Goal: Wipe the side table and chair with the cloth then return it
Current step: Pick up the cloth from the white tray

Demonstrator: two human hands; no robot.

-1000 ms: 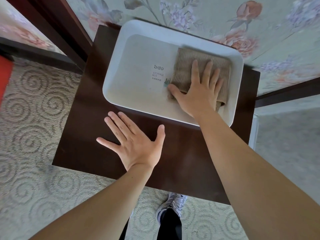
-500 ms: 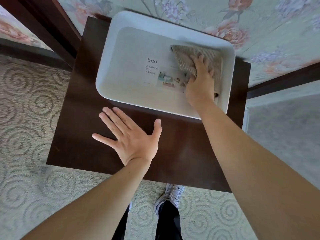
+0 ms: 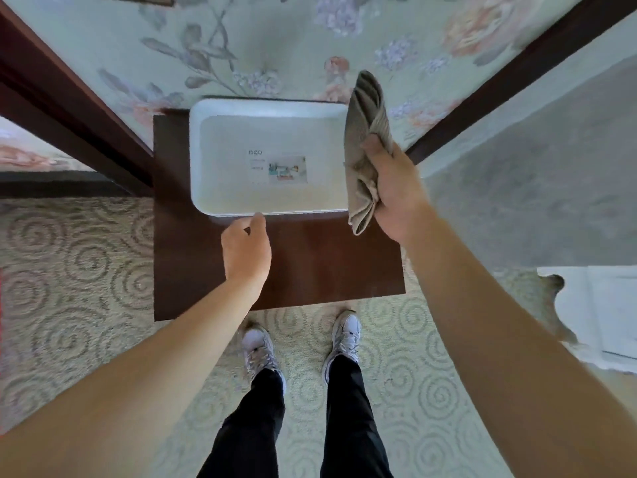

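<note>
Side table (image 3: 310, 263): dark wood, white tray (image 3: 203, 150) on it
Right hand (image 3: 396, 198): we're gripping the bunched cloth (image 3: 365, 132)
Left hand (image 3: 246, 250): curled, empty, at tray's edge

Soft, even daylight fills the scene, with no harsh glare. The dark brown wooden side table (image 3: 310, 263) shows a faint sheen. Wide-angle distortion bends the dark wooden trim (image 3: 69, 108) at the edges. Motion blur softens the white plastic tray's (image 3: 206, 150) label.
</note>
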